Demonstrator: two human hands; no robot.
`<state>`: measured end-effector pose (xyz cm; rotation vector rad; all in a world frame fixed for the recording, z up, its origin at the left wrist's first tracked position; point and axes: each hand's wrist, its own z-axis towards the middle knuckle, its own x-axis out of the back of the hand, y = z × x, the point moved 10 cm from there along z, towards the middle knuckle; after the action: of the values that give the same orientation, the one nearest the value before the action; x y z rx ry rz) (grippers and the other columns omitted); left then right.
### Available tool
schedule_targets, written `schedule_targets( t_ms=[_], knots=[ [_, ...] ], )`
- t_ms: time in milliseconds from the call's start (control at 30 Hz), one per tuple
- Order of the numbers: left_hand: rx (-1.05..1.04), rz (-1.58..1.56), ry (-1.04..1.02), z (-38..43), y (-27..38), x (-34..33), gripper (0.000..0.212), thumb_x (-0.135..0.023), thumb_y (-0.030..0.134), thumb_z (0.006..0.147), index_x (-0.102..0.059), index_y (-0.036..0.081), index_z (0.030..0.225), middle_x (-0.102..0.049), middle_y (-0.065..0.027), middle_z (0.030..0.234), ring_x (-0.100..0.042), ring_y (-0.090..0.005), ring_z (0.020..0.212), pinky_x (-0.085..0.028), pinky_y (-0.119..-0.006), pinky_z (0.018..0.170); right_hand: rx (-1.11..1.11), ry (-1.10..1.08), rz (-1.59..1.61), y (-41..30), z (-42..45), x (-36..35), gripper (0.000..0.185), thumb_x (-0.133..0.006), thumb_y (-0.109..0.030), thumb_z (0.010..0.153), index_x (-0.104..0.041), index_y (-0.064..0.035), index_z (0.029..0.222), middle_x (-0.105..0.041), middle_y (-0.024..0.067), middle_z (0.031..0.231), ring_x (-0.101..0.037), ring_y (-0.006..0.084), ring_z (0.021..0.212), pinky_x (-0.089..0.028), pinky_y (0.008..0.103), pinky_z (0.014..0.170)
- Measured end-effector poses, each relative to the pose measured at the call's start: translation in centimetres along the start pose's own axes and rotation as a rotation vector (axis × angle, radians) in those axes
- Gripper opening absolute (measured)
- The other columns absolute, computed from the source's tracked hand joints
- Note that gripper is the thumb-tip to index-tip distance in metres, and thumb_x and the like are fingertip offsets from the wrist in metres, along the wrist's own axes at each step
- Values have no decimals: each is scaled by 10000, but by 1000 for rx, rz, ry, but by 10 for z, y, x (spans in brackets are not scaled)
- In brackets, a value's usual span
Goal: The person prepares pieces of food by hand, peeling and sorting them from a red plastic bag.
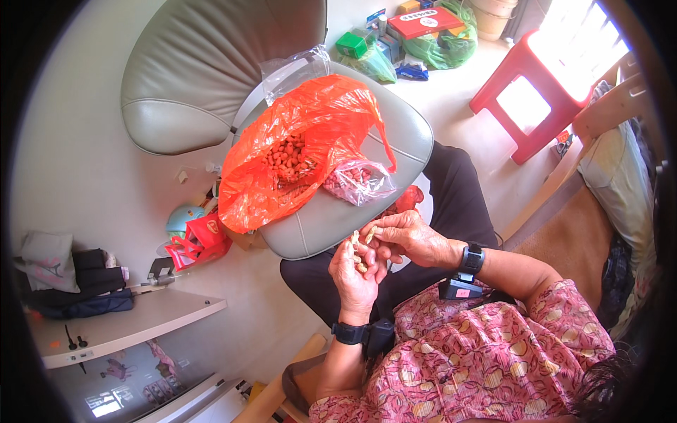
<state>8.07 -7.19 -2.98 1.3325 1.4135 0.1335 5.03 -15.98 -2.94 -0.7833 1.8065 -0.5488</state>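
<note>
My left hand (355, 277) holds several peanuts in the shell, with one pod (355, 239) upright at the fingertips and others in the curled fingers. Close beside it, my right hand (415, 239) pinches a pale peanut shell (371, 234) between thumb and forefinger. Before me on a grey-green padded chair seat (338, 227) lies an orange plastic bag (333, 100), its mouth spread wide. Inside are many peanuts (288, 157), tinted by the bag. Against its near side rests a small clear bag (362, 180) of pinkish kernels. A red bag (409, 199) shows below the seat edge, partly hidden by my right hand.
Behind the seat rises the chair's backrest (222, 63). A red plastic stool (534, 95) stands at the upper right, near boxes and green bags (444, 47). To the left are a red carrier bag (203, 238) and a shelf (158, 312) with folded clothes (79, 280).
</note>
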Motion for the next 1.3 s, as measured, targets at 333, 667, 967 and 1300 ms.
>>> schedule_targets(
  t_ms=[333, 667, 967, 1300],
  knots=[
    [36, 17, 27, -1, -1, 2, 364, -377, 351, 957, -503, 67, 767, -471, -32, 605, -345, -97, 410, -335, -244, 364, -50, 102, 86, 10, 2, 9, 226, -507, -134, 928, -617, 51, 997, -619, 60, 698, -570, 108, 535, -467, 216, 465],
    [226, 196, 119, 5, -39, 39, 266, -486, 271, 938, -541, 36, 824, -465, -10, 606, -318, -61, 389, -305, -220, 346, 29, 218, -395, 18, 11, 52, 254, -570, -130, 868, -645, 74, 1000, -584, 55, 650, -546, 81, 590, -452, 223, 527],
    [350, 175, 153, 25, -75, 74, 331, -507, 328, 931, -567, 10, 1002, -494, -13, 661, -405, -96, 472, -370, -290, 389, -94, 251, -459, 36, 18, 77, 290, -547, -95, 847, -610, 100, 1052, -612, 91, 719, -582, 138, 635, -495, 275, 582],
    [153, -302, -91, 23, -43, 34, 264, -446, 217, 947, -554, -7, 1035, -585, -135, 1053, -520, -275, 1084, -387, -423, 991, 156, 95, -450, 7, -2, 26, 144, -548, -79, 853, -634, 35, 863, -629, 47, 757, -552, 94, 696, -466, 256, 655]
  ],
)
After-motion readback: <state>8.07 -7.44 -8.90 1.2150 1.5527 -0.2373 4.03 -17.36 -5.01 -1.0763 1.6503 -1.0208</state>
